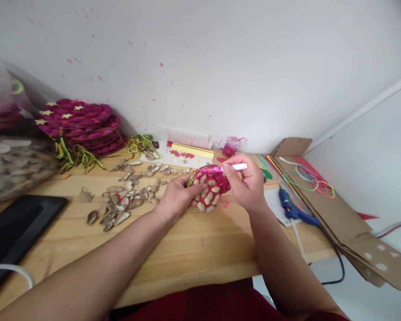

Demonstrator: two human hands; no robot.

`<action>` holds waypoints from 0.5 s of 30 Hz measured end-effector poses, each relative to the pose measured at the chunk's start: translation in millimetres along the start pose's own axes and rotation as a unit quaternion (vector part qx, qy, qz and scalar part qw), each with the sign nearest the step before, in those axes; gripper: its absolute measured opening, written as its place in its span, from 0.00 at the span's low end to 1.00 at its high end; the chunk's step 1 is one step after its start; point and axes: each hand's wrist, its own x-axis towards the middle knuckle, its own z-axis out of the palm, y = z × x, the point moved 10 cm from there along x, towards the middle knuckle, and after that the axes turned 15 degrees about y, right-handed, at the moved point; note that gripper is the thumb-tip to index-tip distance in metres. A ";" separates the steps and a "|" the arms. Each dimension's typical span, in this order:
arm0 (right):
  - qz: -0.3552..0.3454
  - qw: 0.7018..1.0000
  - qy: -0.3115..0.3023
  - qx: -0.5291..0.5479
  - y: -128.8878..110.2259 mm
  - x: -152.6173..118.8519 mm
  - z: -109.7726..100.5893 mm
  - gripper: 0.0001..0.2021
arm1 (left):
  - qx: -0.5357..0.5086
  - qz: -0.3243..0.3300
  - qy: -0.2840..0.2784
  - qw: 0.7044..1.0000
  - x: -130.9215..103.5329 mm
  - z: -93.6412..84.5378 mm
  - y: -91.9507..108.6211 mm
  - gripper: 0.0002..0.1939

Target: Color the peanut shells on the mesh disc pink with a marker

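My left hand (177,195) is closed on the left edge of a peanut-shell craft piece (208,199), its thumb lying over the shells. Bare tan shells cover the front part of the piece on a red backing, while the far part is wet-looking magenta. A small pink loop sticks out at its right. My right hand (247,186) pinches a paintbrush (238,167) with a white and pink handle. The brush points left over the magenta shells; whether its tip touches them I cannot tell. Loose peanut shells (115,207) lie left of my left hand.
A stack of magenta shell pieces (87,125) with yellow stars stands at back left, beside a bag of shells (16,165). A black tablet (20,232) lies at left. Behind my hands is a paint cup (231,146). At right are a blue glue gun (294,209) and cardboard (350,227).
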 end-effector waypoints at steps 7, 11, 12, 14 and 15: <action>-0.016 1.000 -0.007 -0.014 -4.2 -1.1 1.0 0.03 | 0.004 -0.002 0.009 1.000 0.8 -2.1 -1.0 0.18; -0.022 1.000 -0.020 0.001 -7.7 -2.5 3.7 0.03 | 0.012 0.007 0.004 1.000 0.5 -1.6 0.4 0.16; -0.025 0.999 -0.032 0.009 -9.2 -3.4 6.2 0.03 | 0.012 0.010 0.003 1.000 0.5 -1.6 1.0 0.16; -0.031 0.999 -0.038 0.003 -11.3 -3.8 7.7 0.03 | 0.014 0.018 0.000 1.000 0.7 -1.4 1.8 0.16; -0.035 0.999 -0.031 -0.008 -11.7 -3.2 6.5 0.03 | 0.016 0.022 0.001 1.000 0.8 -1.7 2.2 0.16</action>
